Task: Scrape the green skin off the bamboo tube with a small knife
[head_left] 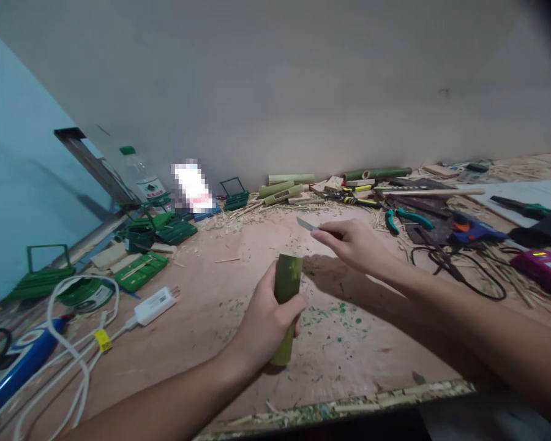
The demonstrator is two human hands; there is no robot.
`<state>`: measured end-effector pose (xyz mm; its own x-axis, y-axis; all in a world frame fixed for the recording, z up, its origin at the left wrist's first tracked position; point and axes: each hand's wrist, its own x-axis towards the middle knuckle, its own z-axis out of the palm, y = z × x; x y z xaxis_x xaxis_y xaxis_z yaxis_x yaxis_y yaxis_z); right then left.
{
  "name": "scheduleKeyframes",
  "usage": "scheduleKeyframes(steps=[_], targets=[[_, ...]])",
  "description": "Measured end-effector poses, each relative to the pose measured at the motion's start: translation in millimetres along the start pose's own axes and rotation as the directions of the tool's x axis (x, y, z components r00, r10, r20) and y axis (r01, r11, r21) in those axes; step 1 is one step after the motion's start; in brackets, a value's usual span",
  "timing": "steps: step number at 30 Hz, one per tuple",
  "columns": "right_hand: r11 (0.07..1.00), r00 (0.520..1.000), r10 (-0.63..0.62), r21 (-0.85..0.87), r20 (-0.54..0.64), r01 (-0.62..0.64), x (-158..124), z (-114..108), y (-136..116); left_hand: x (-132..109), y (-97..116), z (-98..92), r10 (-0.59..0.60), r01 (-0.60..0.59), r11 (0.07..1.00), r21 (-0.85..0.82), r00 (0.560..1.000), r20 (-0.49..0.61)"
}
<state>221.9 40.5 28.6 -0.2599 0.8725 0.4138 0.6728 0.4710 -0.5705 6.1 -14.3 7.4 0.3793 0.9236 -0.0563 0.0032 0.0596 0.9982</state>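
A short piece of green bamboo stands tilted a little over the wooden work surface. My left hand is wrapped round its middle, the thumb lying across the front. To the upper right, my right hand is closed on a knife, its handle mostly hidden by the fingers. The knife's thin grey blade points up and to the left, apart from the bamboo. Green flecks and pale shavings lie on the board around both hands.
On the left are a white charger with cable, green painted pieces and a plastic bottle. Bamboo pieces line the wall. Right: teal-handled pliers, a blue glue gun and a magenta box.
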Motion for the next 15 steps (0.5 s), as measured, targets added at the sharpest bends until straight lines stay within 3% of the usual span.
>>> scheduleKeyframes(steps=[6, 15], targets=[[0.997, 0.997, 0.08, -0.009, 0.02, -0.08, -1, 2, -5, 9, -4, -6.2, 0.015, -0.015, 1.0, -0.013, 0.999, -0.046], [0.995, 0.994, 0.052, 0.075, 0.098, -0.06, -9, 5, -21, 15, -10, -9.3, -0.033, 0.027, 0.996, -0.087, 0.998, -0.058]])
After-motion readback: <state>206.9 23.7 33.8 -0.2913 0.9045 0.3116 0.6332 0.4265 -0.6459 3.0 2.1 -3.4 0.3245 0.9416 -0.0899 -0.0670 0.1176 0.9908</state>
